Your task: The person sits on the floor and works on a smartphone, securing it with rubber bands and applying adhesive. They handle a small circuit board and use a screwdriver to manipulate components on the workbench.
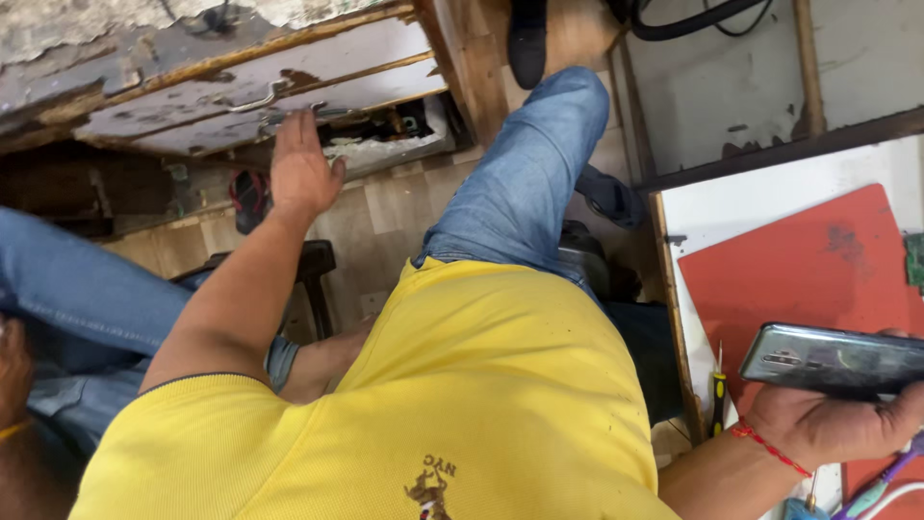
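- Person seated, seen from the head camera: yellow shirt (481,385) fills the lower middle; one leg in blue jeans (525,173) stretches up-frame over the tiled floor (385,212).
- Worn white cabinet (192,87) at upper left, paint peeling, wooden edging. Its lower drawer (385,135) stands pulled partly out; dark small items show inside, too small to tell apart.
- White worktop (770,202) at right with wooden edge; a red mat (789,279) lies on it, scuffed dark in one spot.
- Left hand (300,169): arm extended to the cabinet, fingers (308,125) spread open and flat against the drawer front, just beside a metal handle (255,99). Nothing held.
- Right hand (833,419): over the lower right of the worktop, fingers curled closed around a dark smartphone (835,358), held flat, back face up, above the red mat. Red thread band (765,445) on the wrist.
- Screwdriver (718,385) with yellow-black grip lies at the worktop edge, just left of the right wrist.
- Another person's denim-clad leg (67,289) at far left, apart from the hands.
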